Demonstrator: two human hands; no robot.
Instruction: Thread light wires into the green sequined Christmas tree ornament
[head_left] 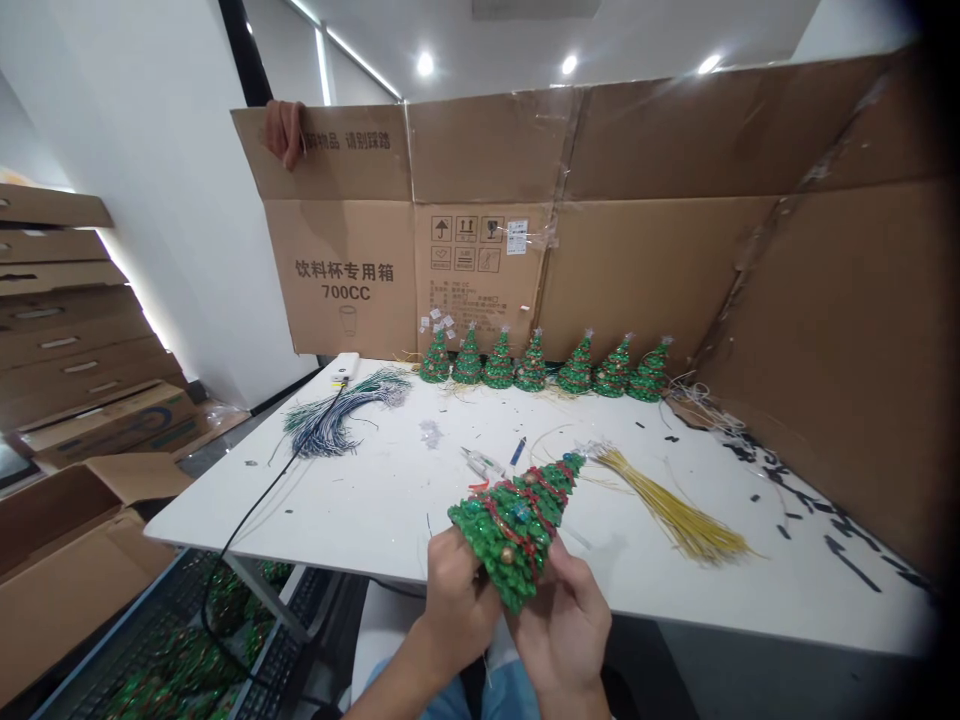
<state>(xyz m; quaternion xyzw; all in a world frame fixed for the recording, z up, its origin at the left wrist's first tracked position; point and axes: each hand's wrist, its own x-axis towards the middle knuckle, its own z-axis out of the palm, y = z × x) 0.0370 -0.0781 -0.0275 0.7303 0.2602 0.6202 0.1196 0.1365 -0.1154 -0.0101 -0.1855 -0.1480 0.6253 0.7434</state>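
With left fingers [448,556] clamped on the decorated tree's [517,520] base and right fingers [576,573] closed on its side, we should hold it tilted by the table's [375,500] near edge, gripping lightly to spare the baubles [508,554].

so it's a single head cam on the person, wide view, facing forward and tilted down across a white flat-topped table [390,500]
closest to the lens are the bare left hand [461,590] and bare right hand [566,610], low and about mid-frame, seen from above
well behind them, a tall brown cardboard wall [637,260] closes off the far side, with some pale ceiling [502,50] along the top
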